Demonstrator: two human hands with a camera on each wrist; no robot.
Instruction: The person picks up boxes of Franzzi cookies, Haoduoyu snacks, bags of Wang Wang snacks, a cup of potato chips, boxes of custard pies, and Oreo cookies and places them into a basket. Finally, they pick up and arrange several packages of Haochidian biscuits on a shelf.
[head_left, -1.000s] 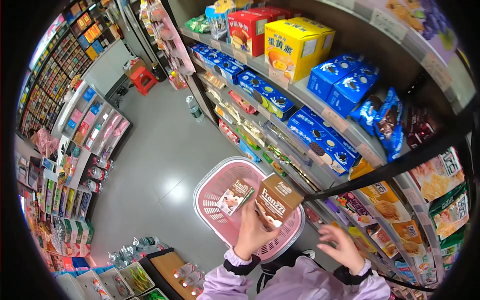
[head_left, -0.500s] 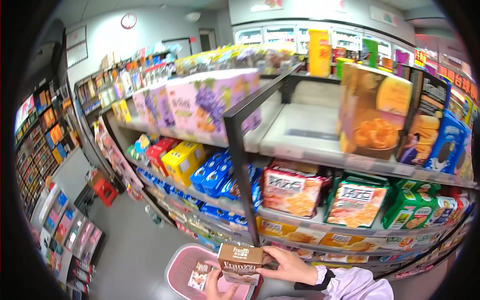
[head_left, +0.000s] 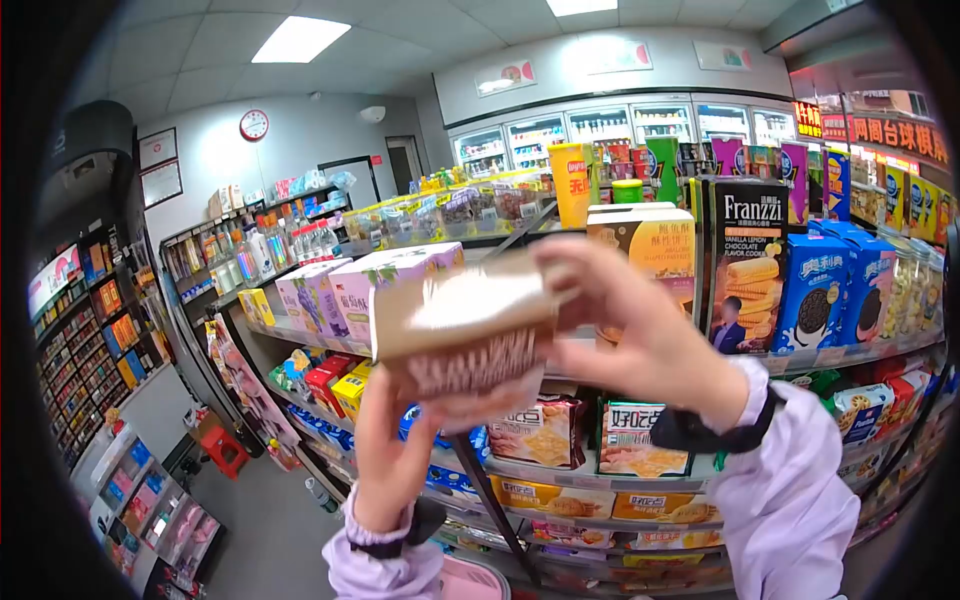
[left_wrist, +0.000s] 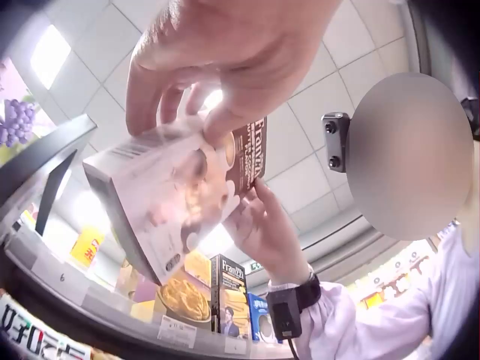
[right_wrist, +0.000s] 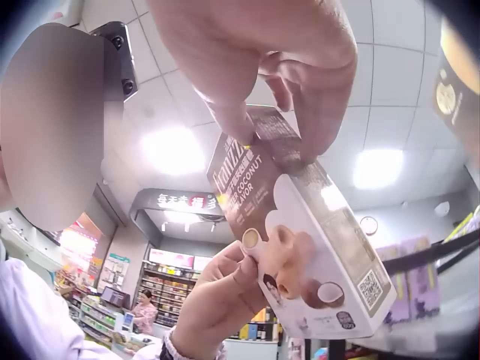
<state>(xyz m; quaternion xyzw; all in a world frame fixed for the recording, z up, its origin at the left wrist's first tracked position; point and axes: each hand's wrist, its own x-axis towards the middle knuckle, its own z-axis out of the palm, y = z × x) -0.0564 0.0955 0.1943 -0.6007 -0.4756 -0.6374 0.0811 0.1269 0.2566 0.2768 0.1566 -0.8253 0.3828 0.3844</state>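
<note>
A brown and white Franzzi box (head_left: 470, 330), blurred in the head view, is held up between both hands before the shelves. The left hand (head_left: 390, 450) grips it from below at its near left side. With thumb and fingers the right hand (head_left: 630, 330) pinches its right end. In the left wrist view the box (left_wrist: 180, 187) shows its white side with pictures of rolls. The right wrist view shows the box (right_wrist: 292, 240) with coconut and rolls printed on it, the right hand (right_wrist: 262, 60) at its top and the left hand (right_wrist: 225, 300) at its lower edge.
Behind the box stand shelves with purple boxes (head_left: 400, 270), a black Franzzi box (head_left: 745, 260) and blue cookie boxes (head_left: 815, 290). A pink basket (head_left: 475, 580) is partly visible at the bottom. A red stool (head_left: 224, 450) stands on the floor at left.
The head view has swung up from the basket and floor to the shelves. The right hand has come onto the box, and both hands have raised it from over the basket.
</note>
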